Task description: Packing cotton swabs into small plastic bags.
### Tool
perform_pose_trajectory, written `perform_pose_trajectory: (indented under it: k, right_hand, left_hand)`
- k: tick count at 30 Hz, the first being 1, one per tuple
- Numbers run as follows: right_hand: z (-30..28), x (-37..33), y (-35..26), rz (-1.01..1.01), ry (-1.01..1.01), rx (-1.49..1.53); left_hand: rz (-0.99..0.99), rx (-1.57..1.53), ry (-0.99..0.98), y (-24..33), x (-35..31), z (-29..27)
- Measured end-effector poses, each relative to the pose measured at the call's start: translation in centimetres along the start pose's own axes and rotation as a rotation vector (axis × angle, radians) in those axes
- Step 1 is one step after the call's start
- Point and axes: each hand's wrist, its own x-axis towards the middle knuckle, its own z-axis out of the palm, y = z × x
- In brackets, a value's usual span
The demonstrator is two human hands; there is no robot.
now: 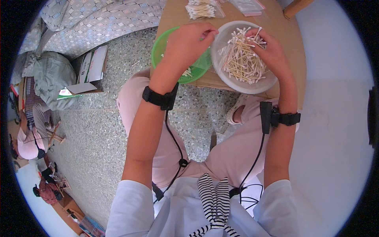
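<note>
Two bowls stand side by side on my worktop (293,39): a green bowl (156,53) and a white bowl (252,89) heaped with cotton swabs (242,65). My right hand (270,49) curls its thumb and fingers among the topmost swabs; how firmly, I cannot tell. Above the green bowl, my left hand (189,41) has its fingertips drawn together, their contents unclear.

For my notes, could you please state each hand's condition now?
Left hand: closed; contents cannot be told.
Right hand: partly curled at cotton swabs; hold unclear.
</note>
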Motion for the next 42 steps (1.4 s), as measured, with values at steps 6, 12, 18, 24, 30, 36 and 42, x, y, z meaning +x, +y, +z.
perform_pose_trajectory:
  k: [6,12,18,24,30,36,42]
  right_hand:
    - [0.0,0.0,-0.1,0.009,-0.006,0.009]
    - [0.2,0.2,0.2,0.02,0.029,0.103]
    - [0.0,0.6,0.2,-0.203,0.115,0.044]
    - [0.2,0.5,-2.1,-0.065,0.089,0.185]
    - [2.6,-0.3,-4.2,0.01,0.106,0.009]
    - [3.8,0.1,-3.6,-0.192,0.171,-0.081]
    - [2.4,0.9,-3.3,0.006,0.076,0.424]
  left_hand:
    - [0.01,0.026,-0.002,-0.3,0.1,0.2]
    - [0.015,0.038,0.005,-0.1,0.1,0.4]
    - [-0.019,0.022,-0.019,0.2,0.2,0.5]
    - [-0.023,-0.249,-0.036,0.9,0.4,0.2]
    - [0.068,-0.652,-0.043,2.9,0.4,0.5]
    - [0.11,-0.391,0.062,2.2,0.5,0.5]
    - [-0.061,-0.463,0.264,0.5,0.9,0.0]
